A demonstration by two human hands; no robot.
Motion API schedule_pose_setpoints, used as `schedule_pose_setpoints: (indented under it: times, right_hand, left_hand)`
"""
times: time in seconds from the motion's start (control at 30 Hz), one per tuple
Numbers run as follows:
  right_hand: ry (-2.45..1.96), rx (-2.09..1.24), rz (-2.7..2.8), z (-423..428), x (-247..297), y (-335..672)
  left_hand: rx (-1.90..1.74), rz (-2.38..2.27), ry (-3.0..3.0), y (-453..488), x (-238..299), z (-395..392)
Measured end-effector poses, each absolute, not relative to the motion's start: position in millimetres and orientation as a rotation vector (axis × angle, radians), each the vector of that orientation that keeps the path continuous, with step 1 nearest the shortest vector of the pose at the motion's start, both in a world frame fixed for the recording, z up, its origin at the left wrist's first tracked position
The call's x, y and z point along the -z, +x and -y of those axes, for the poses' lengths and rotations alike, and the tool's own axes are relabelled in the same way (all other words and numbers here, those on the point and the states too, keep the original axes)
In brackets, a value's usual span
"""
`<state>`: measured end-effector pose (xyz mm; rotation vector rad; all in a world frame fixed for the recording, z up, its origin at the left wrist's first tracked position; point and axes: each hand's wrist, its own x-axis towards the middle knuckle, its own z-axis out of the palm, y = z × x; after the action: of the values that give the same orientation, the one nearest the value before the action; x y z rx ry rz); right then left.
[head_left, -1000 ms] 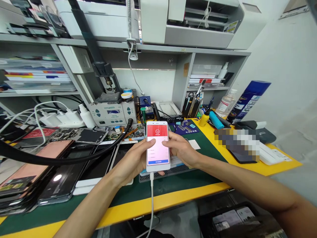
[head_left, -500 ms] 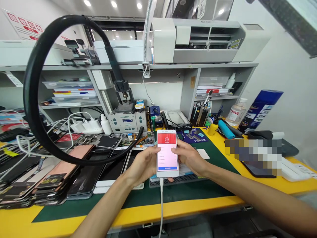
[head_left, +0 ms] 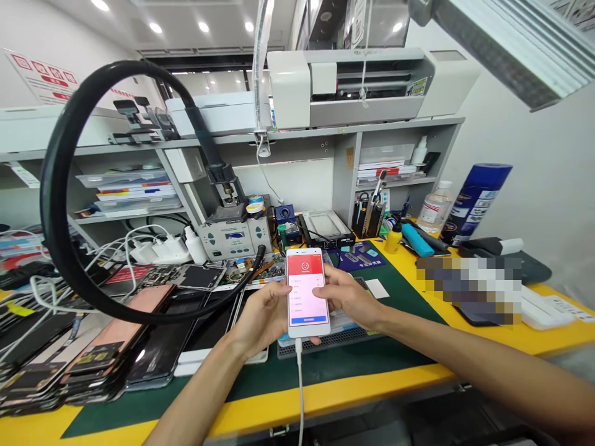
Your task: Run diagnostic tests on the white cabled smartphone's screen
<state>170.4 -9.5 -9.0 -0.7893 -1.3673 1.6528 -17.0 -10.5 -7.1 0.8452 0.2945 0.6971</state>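
A white phone (head_left: 307, 292) with a lit red and white screen is held upright above the green mat (head_left: 325, 365). My left hand (head_left: 260, 316) is wrapped round its left edge from behind, thumb on the side. My right hand (head_left: 346, 296) grips the right edge, with its thumb resting on the screen. A white cable (head_left: 300, 396) hangs from the phone's bottom down over the yellow bench edge (head_left: 288, 402).
A thick black hose (head_left: 56, 204) loops at the left above stacked phone screens (head_left: 93, 353). A grey soldering station (head_left: 235, 237) stands behind the phone, tool holders (head_left: 369, 214) and a blue can (head_left: 474, 203) to the right. Shelves and a white machine (head_left: 367, 87) rise at the back.
My head has tilted up, so more of the shelves and ceiling shows. Both hands keep the same hold on the phone; the right thumb stays on the screen.
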Motion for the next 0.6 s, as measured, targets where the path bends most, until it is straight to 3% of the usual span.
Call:
schedule_pose_setpoints:
  times: [0.6]
  right_hand:
    - [-0.787,-1.622,1.369,6.9,12.9,170.6]
  left_hand:
    - [-0.711,-0.265,0.82,-18.8,12.5,7.1]
